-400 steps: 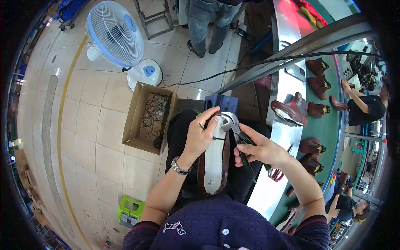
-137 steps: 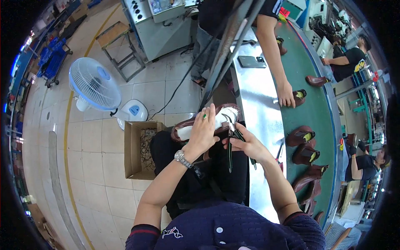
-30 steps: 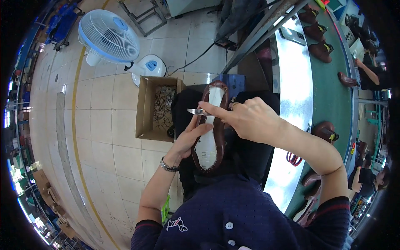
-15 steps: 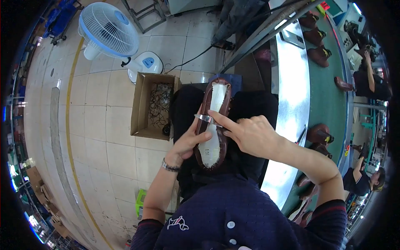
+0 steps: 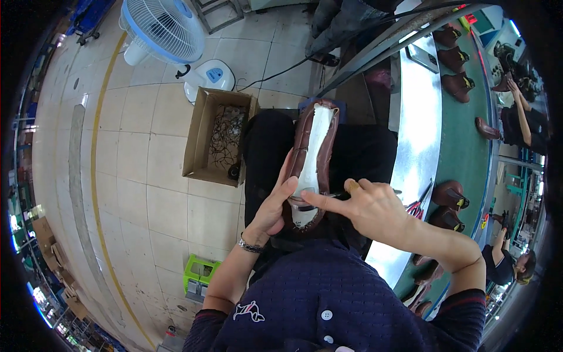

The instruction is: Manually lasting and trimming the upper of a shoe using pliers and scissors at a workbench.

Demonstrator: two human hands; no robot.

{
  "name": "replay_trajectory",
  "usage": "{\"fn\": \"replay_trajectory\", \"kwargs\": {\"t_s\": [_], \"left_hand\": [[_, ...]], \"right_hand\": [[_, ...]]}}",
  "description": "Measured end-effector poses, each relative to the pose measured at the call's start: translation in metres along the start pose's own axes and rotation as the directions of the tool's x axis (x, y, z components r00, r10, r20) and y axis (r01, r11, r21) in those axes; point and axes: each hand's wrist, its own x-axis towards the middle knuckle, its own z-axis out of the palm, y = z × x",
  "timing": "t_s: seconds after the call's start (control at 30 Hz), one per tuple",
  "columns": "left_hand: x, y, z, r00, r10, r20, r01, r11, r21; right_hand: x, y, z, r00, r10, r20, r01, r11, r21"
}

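Note:
A brown leather shoe (image 5: 329, 141) lies bottom up across my lap, with a long white insole board (image 5: 317, 138) along its middle. My left hand (image 5: 274, 210) grips the near part of the shoe from its left side, thumb on the edge. My right hand (image 5: 369, 208) is curled, its index finger stretched and pressing on the board. A thin tool (image 5: 397, 192) pokes out behind its knuckles. Below that fingertip a shiny strip (image 5: 302, 205) crosses the shoe near its close end; whether it belongs to the tool is hidden.
Left of my legs stands a cardboard box (image 5: 196, 141) with thin scraps inside. A fan (image 5: 161, 29) and a green stool (image 5: 196, 271) are on the floor. At right, a metal ledge (image 5: 417, 117) runs beside a green belt (image 5: 469, 138) carrying brown shoes. Other people work beyond it.
The shiny strip and my right index finger have moved down the shoe toward me. The shoe has shifted slightly and tilted. The whole view has moved a little.

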Motion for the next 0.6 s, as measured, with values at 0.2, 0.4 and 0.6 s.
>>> {"fn": "replay_trajectory", "kwargs": {"t_s": [0.2, 0.4, 0.6], "left_hand": [[-0.002, -0.016, -0.017, 0.974, 0.228, 0.011, -0.223, 0.937, 0.268], [0.001, -0.005, -0.022, 0.993, -0.035, -0.113, 0.046, 0.995, 0.093], [-0.011, -0.013, -0.051, 0.967, -0.244, 0.074, 0.234, 0.965, 0.119]], "right_hand": [[0.02, -0.01, -0.048, 0.996, 0.054, -0.075, -0.037, 0.978, 0.206], [0.035, 0.01, 0.002, 0.998, 0.038, 0.045, -0.041, 0.997, 0.066], [0.03, -0.007, 0.013, 0.996, 0.078, 0.053, -0.083, 0.992, 0.099]]}}
